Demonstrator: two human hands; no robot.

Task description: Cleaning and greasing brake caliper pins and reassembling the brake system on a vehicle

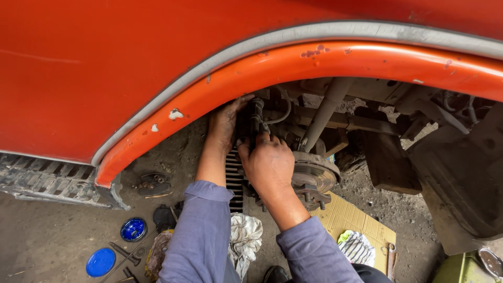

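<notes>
- The person is reaching into the orange metal wheel arch [293,63] of a vehicle whose wheel is off.
- The left hand [224,123] is lying far up behind the dark metal brake part [255,118]; its fingers are looking spread and flat against the metal, though the tips are hidden.
- The right hand [268,162] is gripping the lower end of the same part, its fingers curled around it, just left of the rusty round wheel hub with studs [313,178].
- On the dirt floor [47,236], near the left, two blue round lids [133,229] and dark hand tools [124,252] are lying; a white rag [245,238] and a flat cardboard sheet [348,215] are lying nearer the knees.
- In my judgement the greasy part could be slipping from the fingers and dropping on the floor, because both hands are dirty and the grip is partly blind.
- The left wrist is also passing close under the arch edge, so it could be scraping there.
</notes>
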